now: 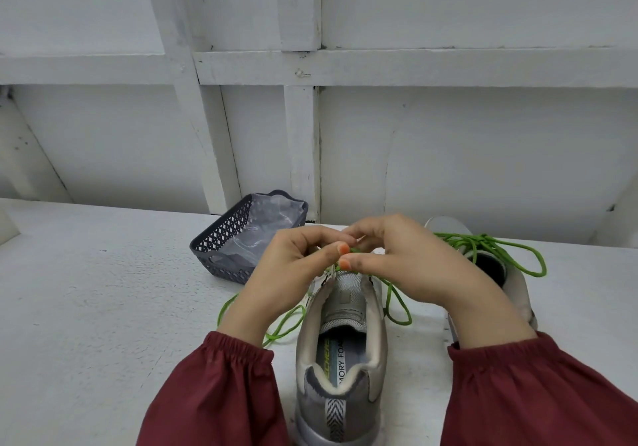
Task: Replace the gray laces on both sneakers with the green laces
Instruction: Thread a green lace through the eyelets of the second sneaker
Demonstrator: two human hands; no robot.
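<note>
A gray sneaker [341, 352] stands on the white table with its heel toward me. A green lace [397, 304] is threaded in it and trails out on both sides. My left hand [293, 273] and my right hand [411, 259] meet over the tongue, and both pinch the green lace between thumb and fingers. The lacing under my fingers is hidden. A second sneaker [497, 273] sits to the right behind my right hand, with a green lace [511, 252] looped loosely on top of it.
A dark gray lattice basket [221, 238] holding a clear plastic bag stands at the back of the table, left of my hands. A white panelled wall [448, 155] rises right behind the table. My dark red sleeves cover both forearms.
</note>
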